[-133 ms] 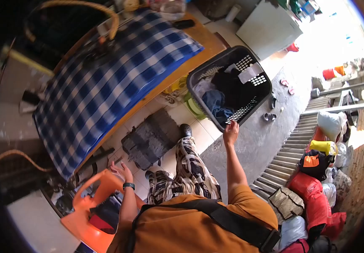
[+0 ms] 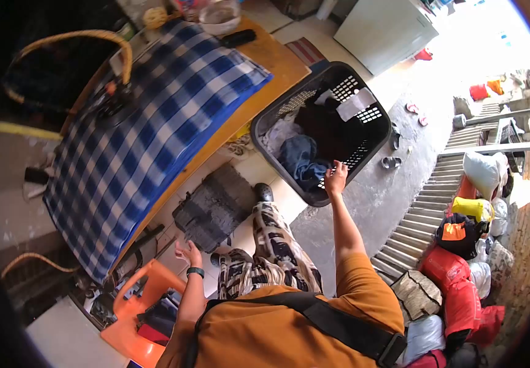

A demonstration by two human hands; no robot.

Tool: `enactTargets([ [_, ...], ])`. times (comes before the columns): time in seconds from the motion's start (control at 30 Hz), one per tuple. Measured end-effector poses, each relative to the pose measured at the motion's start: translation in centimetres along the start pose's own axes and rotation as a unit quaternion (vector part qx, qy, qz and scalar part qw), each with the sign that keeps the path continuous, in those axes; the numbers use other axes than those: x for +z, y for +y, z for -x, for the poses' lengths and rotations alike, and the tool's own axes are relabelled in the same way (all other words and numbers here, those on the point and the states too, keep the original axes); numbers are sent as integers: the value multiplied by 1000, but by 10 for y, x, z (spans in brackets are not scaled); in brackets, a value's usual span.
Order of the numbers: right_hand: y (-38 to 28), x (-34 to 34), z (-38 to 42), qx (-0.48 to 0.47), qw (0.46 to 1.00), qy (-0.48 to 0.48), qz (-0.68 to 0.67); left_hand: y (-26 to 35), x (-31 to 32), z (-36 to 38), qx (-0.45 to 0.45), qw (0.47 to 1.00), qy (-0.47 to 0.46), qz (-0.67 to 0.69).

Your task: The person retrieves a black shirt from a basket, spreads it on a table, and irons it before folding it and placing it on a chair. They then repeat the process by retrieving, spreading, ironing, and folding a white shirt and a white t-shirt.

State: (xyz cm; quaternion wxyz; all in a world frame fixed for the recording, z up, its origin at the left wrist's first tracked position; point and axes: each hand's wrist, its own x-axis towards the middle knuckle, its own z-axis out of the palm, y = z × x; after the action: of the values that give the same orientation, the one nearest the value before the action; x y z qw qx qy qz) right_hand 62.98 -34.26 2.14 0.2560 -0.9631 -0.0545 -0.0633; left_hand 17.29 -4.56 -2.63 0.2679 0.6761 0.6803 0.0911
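My right hand (image 2: pixel 336 178) is at the near rim of a black plastic laundry basket (image 2: pixel 289 185). Its thumb and fingers look parted, with the fingertips reaching over the rim; whether they touch it is hard to tell. Inside the basket lie dark clothes, a blue denim garment (image 2: pixel 298 156), some white cloth and a pale sheet or cloth (image 2: pixel 355 105). My left hand (image 2: pixel 189 251) hangs free with fingers spread, holding nothing, close to an orange plastic chair (image 2: pixel 165 277) with dark and red items on it.
A table under a blue checked cloth (image 2: pixel 166 122) fills the left side. On the floor lies a dark grey mat (image 2: pixel 212 205). Sandals (image 2: pixel 391 162) rest beyond the basket. Filled bags (image 2: pixel 452 273) are piled along the right. A white cabinet (image 2: pixel 384 34) stands at the back.
The view has shifted, so the table and basket appear further left. My right hand has slid along and over the basket's rim, its fingers loosening. My left hand is slightly further right in view.
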Motion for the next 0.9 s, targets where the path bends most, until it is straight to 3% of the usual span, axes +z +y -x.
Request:
enactTargets([
  [0.03, 10, 13, -6, 19, 999, -37, 25, 7, 2, 6, -84, 995, -51, 20],
  [0.1, 45, 41, -38, 66, 994, -90, 17, 12, 20, 6, -87, 991, -100, -11],
  [0.17, 63, 54, -73, 134, 981, -118, 71, 22, 41, 4, -165, 945, -224, 174],
  [0.23, 92, 78, -107, 188, 970, -138, 68, 62, 35, 4, -141, 947, -261, 123],
  [0.3, 106, 87, -126, 213, 945, -244, 41, 80, 39, 0, 1, 950, -311, 4],
  [0.37, 122, 113, -129, 325, 906, -261, -82, 68, 53, -18, 11, 944, -328, 26],
  [0.4, 166, 160, -119, 329, 901, -229, -163, 63, 59, -24, 22, 937, -344, 54],
  [0.43, 137, 146, -113, 361, 867, -188, -286, 76, 58, -23, 21, 937, -344, 53],
  [0.47, 113, 132, -111, 388, 829, -230, -331, 97, 49, -21, -56, 931, -351, 79],
  [0.5, 109, 138, -98, 303, 793, -274, -453, 111, 37, -21, -133, 920, -354, 103],
  [0.53, 85, 126, -90, 171, 836, -321, -411, 112, 38, -22, -128, 923, -350, 93],
  [0.57, 50, 108, -85, 256, 809, -370, -377, 114, 39, -23, -125, 924, -350, 92],
  [0.63, 39, 119, -70, 283, 870, -326, -237, 121, 39, -25, -25, 918, -391, 58],
  [0.67, 33, 107, -76, 194, 943, -247, -106, 126, 39, -25, 19, 911, -408, 54],
  [0.7, 41, 115, -82, 194, 974, -115, 8, 140, 41, -25, 25, 912, -405, 55],
  [0.73, 54, 123, -95, 179, 983, 12, 41, 152, 43, -24, 22, 905, -421, 55],
  [0.77, 64, 122, -113, 177, 979, 71, 66, 162, 44, -22, 15, 898, -437, 54],
  [0.8, 75, 121, -130, 223, 970, 74, 58, 170, 46, -21, 25, 898, -434, 69],
  [0.83, 114, 143, -145, 240, 967, 7, 88, 170, 50, -23, 24, 897, -435, 67],
  [0.87, 123, 140, -155, 331, 933, -43, -137, 164, 53, -25, 37, 905, -420, 57],
  [0.9, 128, 136, -159, 402, 840, -89, -353, 160, 53, -26, 50, 913, -403, 47],
])
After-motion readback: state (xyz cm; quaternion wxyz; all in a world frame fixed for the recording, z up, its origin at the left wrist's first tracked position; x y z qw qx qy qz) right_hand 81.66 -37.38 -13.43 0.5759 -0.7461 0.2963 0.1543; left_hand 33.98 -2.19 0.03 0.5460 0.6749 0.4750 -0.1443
